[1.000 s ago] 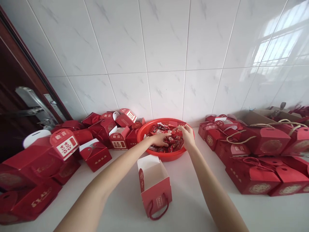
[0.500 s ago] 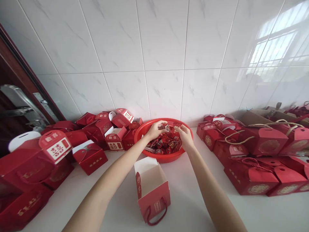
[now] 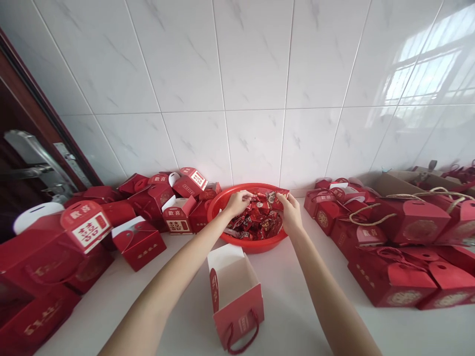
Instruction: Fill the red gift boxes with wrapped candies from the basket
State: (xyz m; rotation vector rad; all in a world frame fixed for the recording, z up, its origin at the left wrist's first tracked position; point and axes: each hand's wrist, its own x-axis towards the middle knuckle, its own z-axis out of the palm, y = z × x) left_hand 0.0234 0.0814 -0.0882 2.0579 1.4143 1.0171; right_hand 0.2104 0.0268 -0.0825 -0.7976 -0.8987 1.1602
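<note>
Wrapped sweets (image 3: 256,226) are filling the red basket (image 3: 252,244). At its two o'clock the right hand (image 3: 290,210) is clamping its fingertips on a red packet (image 3: 273,200); around ten, the left hand (image 3: 237,203) is curling its fingers, whether on anything I cannot tell. An open box (image 3: 237,315) is blocking six o'clock; red boxes (image 3: 140,245) are crowding eight and nine, more boxes (image 3: 413,220) three; a tiled wall (image 3: 256,141) is closing off twelve.

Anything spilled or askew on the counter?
No spilled packets visible around the basket. The left boxes look askew: heaped at mixed angles, some flaps up, whereas the right boxes' front row looks fairly straight.
</note>
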